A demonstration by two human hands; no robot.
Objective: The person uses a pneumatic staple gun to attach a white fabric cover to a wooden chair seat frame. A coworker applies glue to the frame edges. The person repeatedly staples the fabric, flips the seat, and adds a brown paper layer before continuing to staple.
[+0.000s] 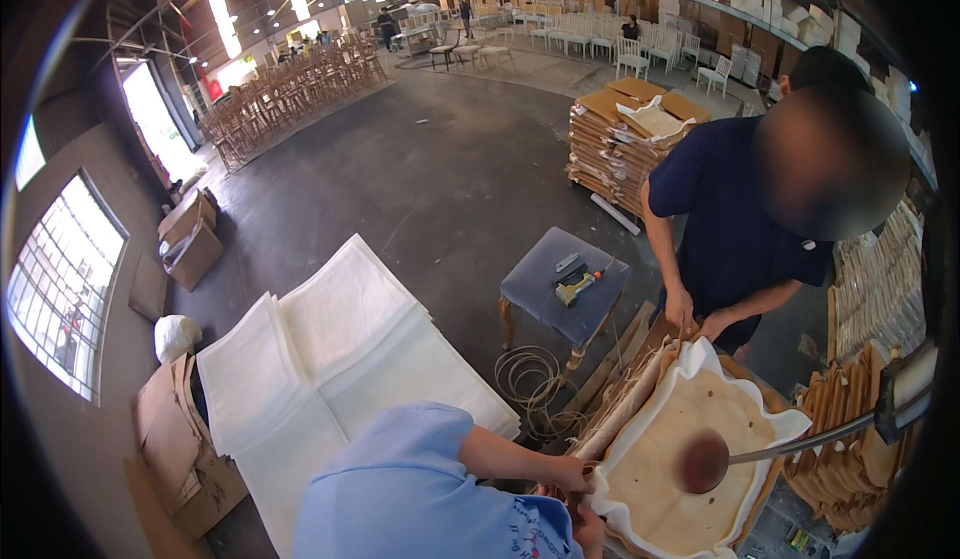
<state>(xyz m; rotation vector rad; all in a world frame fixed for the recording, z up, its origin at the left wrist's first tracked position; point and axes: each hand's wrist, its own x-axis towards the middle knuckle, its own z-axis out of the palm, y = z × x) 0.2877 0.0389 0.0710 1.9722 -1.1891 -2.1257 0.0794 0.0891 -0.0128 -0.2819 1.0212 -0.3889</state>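
A padded seat panel (650, 479), cream on top with a wavy white fabric border (690, 361), lies at the lower right on a stack of similar panels. At its near left corner, my left hand (570, 474) is closed on the edge. Just below, my right hand (590, 531) is closed close to the same corner; what its fingers hold is hidden. Across from me, a co-worker in a dark blue shirt (725, 189) has both hands (695, 321) at the panel's far corner. Over the pad, a round brown blurred object (703, 462) ends a metal rod.
A blue padded stool (550, 274) carries a yellow-green tool (578, 287). Coiled hose (530, 384) lies on the floor beside it. White sheets (350, 329) are stacked at left. More panel stacks stand behind the co-worker (605, 154) and at right (850, 469).
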